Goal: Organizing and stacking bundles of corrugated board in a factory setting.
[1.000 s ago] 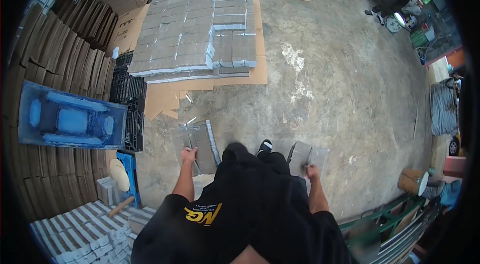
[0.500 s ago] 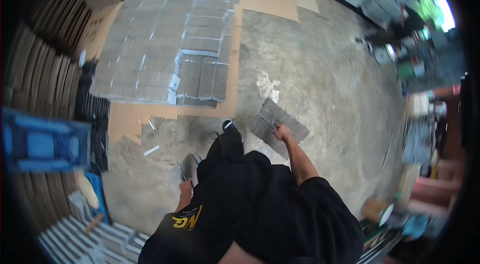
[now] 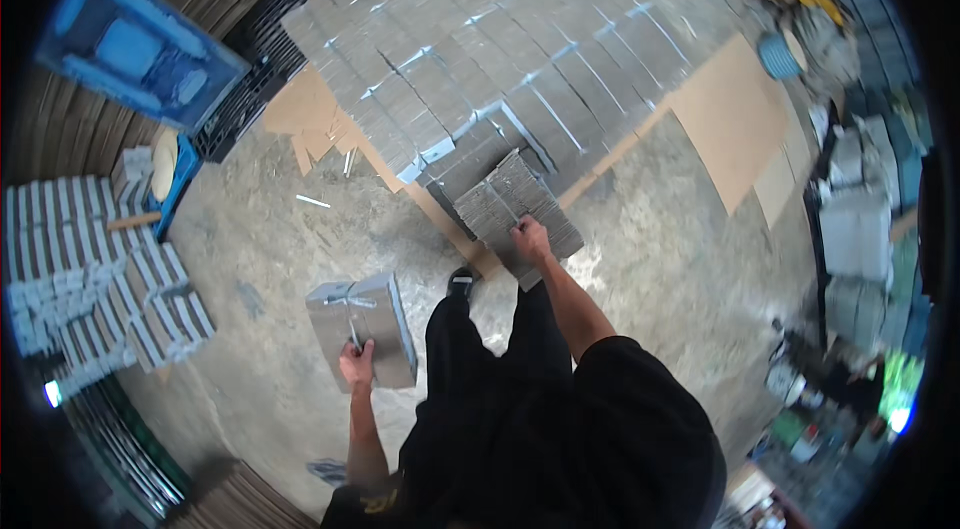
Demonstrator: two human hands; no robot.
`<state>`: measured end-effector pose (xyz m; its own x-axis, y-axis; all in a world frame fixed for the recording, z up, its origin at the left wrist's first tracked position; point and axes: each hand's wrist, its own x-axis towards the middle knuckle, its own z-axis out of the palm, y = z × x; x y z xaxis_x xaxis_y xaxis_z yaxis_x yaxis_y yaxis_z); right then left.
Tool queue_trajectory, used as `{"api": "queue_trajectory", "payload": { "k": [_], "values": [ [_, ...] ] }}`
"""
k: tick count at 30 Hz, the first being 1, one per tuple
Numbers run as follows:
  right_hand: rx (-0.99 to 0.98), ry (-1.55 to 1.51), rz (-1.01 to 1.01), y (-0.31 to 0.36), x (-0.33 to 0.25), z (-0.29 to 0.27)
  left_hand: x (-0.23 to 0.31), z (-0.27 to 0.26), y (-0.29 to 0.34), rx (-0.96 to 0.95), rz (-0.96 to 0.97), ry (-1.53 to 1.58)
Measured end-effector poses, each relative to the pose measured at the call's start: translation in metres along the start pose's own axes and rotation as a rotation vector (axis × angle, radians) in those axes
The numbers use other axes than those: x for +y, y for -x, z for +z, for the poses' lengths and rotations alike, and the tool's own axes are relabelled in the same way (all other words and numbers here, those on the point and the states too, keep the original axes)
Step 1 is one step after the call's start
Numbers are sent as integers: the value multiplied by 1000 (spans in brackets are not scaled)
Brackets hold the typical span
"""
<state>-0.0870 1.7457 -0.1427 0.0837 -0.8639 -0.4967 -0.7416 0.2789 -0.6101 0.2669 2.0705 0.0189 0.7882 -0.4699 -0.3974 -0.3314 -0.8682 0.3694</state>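
My left hand [image 3: 357, 365] is closed on the binding of a tied bundle of flat grey-brown cardboard [image 3: 391, 329], held low to the left of my legs. A pale strap with a loose knot crosses that bundle. Ahead of me, my right hand [image 3: 531, 241] grips the strap of a second tied cardboard bundle [image 3: 548, 204], which hangs tilted with its layered edges showing. This second bundle overlaps the near corner of a wide block of strapped cardboard bundles [image 3: 450, 59], where the top steps down to a lower layer. Whether the bundle touches that layer, I cannot tell.
Cardboard sheets [image 3: 735, 124] lie on the concrete floor right of the block. A blue plastic pallet or crate [image 3: 130, 47] stands at the far left, with striped bundle stacks [image 3: 90, 249] nearer me. A person [image 3: 850, 384] is at the right edge. A white strip [image 3: 313, 201] lies on the floor.
I have turned rightward and stepped closer to the block. The right-hand bundle has come from over bare floor to the block's near corner. The left-hand bundle has swung out into clear view.
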Motion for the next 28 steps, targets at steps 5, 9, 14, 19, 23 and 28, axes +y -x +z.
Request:
{"api": "queue_trajectory", "payload": {
  "k": [5, 9, 14, 19, 23, 28],
  "values": [
    [-32, -52, -134, -143, 8, 17, 51, 40, 45, 30, -158, -12],
    [-52, -24, -141, -210, -10, 32, 65, 96, 42, -42, -246, -26],
    [-51, 109, -223, -261, 17, 41, 116, 209, -8, -124, -305, 145],
    [-38, 104, -266, -265, 40, 16, 184, 351, -101, -47, -217, 310],
    [202, 32, -274, -208, 52, 5, 196, 423, -190, 217, -118, 246],
    [-236, -952, 700, -192, 136, 12, 195, 449, -223, 32, -154, 414]
  ]
}}
